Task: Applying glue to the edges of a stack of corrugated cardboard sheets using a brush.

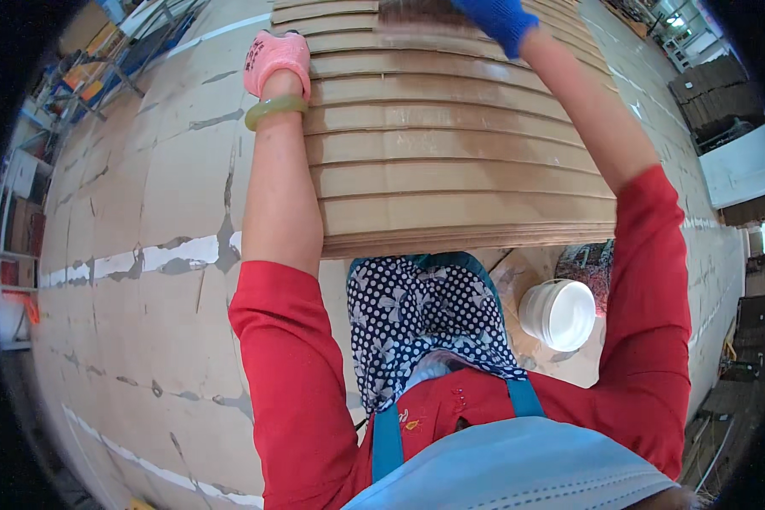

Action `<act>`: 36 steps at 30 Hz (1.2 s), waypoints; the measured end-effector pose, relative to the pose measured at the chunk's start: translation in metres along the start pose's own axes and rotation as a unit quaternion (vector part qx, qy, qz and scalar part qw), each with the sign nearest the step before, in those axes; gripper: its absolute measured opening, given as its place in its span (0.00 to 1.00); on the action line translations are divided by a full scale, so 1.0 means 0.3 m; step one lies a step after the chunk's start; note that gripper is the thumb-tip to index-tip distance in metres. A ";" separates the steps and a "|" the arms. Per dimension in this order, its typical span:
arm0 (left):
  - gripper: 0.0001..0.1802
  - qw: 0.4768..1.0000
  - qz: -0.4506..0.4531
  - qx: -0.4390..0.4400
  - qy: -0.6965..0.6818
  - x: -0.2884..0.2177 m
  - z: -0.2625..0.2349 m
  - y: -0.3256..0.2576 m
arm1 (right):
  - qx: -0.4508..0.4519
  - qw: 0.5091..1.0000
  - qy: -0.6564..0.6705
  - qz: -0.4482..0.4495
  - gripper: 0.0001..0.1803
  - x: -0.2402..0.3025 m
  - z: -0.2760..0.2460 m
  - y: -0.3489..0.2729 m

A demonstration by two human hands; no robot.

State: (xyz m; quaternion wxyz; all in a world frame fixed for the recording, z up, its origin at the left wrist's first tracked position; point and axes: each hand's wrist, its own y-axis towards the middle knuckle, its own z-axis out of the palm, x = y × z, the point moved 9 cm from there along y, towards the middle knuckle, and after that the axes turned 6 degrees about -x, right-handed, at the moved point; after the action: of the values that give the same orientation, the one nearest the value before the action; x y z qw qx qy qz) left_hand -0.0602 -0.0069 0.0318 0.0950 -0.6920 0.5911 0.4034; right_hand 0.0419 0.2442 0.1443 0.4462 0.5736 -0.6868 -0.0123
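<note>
A stack of overlapping brown cardboard sheets lies in front of me, its long edges stepped like shingles. My left hand, in a pink glove with dark fingertips, is closed at the far left edge of the stack. My right hand, in a blue glove, reaches over the far part of the sheets. It grips what looks like a broad dark brush, smeared by motion and partly cut off by the upper edge of view. Shiny wet-looking marks show on several sheets.
A white bucket stands at the near right below the stack, on a piece of cardboard. Racks with goods line the far left. Dark stacked material and a white panel stand at the right. The floor is patched and taped.
</note>
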 end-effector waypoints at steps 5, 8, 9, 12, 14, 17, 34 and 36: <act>0.23 1.000 -0.004 0.014 0.005 0.005 0.000 -0.008 | 0.034 0.999 -0.019 -0.036 0.21 -0.020 0.069 0.003; 0.23 1.000 -0.007 0.013 0.017 0.020 -0.005 -0.003 | 0.157 0.976 0.087 -0.124 0.10 -0.035 0.103 -0.168; 0.23 1.000 -0.010 0.012 0.019 0.034 -0.008 -0.003 | 0.164 0.973 0.101 -0.128 0.13 -0.044 0.102 -0.252; 0.23 1.000 0.002 -0.007 0.011 0.022 -0.018 -0.005 | 0.162 0.968 0.143 -0.128 0.14 -0.016 0.072 -0.293; 0.23 1.000 -0.004 -0.003 0.015 0.031 -0.024 -0.006 | 0.158 0.960 0.199 -0.116 0.08 0.004 0.061 -0.266; 0.22 1.000 -0.006 0.008 0.014 0.005 -0.015 -0.009 | 0.011 0.993 0.089 -0.080 0.21 0.036 0.019 -0.001; 0.23 1.000 0.014 -0.022 -0.011 0.037 0.024 0.050 | 0.185 0.935 0.018 -0.301 0.06 0.105 0.015 -0.424; 0.22 1.000 0.009 -0.027 -0.006 0.060 0.023 0.063 | 0.032 0.827 -0.193 -0.527 0.05 0.142 0.030 -0.332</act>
State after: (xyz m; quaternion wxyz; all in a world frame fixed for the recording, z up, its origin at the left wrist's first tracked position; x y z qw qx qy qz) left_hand -0.0806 -0.0213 0.0218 0.0760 -0.6865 0.5857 0.4241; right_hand 0.1161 0.1717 0.1117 0.2114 0.8480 -0.3529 -0.3341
